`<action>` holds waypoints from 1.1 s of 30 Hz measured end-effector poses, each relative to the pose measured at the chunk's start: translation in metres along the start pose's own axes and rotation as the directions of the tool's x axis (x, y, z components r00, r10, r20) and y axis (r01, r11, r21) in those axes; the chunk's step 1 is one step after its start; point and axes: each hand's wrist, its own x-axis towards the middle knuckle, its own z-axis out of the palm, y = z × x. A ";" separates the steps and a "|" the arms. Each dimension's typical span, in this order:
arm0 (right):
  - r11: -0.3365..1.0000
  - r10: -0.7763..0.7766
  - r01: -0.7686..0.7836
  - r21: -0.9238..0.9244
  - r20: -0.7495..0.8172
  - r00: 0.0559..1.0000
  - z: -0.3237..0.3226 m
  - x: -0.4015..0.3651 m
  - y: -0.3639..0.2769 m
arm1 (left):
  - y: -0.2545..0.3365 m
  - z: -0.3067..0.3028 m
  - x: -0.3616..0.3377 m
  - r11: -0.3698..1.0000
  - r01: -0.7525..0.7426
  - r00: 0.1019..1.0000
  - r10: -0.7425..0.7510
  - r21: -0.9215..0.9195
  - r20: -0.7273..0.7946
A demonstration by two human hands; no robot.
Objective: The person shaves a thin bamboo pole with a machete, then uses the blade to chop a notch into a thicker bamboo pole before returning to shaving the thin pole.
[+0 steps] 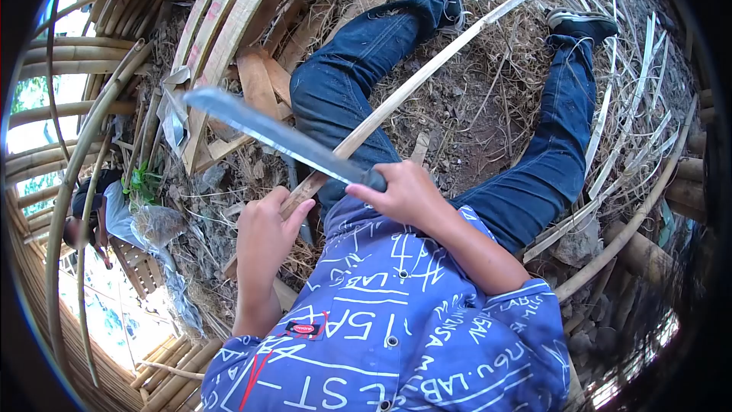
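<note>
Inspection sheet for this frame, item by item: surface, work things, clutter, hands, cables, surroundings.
Surface: bare earth strewn with dry straw.
Job's things: bamboo strip runs from the lap out between the legs; machete has its blade raised above it.
Clutter: split bamboo slats and loose strips lie around the legs.
Hands: left hand grips the strip's near end; right hand is closed on the machete handle.
Cables: nothing seen.
Surroundings: bamboo poles at left; another person at the left edge.

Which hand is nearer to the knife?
Right. The right hand grips the knife by its handle; the left hand holds the bamboo strip below the blade, apart from it.
</note>
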 end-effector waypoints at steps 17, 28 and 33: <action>0.868 0.332 -0.463 -0.182 -0.480 0.812 -0.113 0.024 0.146 | -0.018 0.015 -0.010 0.986 -0.114 0.993 0.116 -0.122 0.003; 0.802 0.384 -0.560 -0.205 -0.541 0.748 -0.154 0.051 0.163 | -0.016 0.007 -0.012 0.987 -0.020 0.998 0.031 -0.159 0.061; 0.809 0.400 -0.559 -0.181 -0.528 0.749 -0.159 0.050 0.160 | -0.017 0.007 -0.009 0.988 -0.032 0.999 0.037 -0.153 0.029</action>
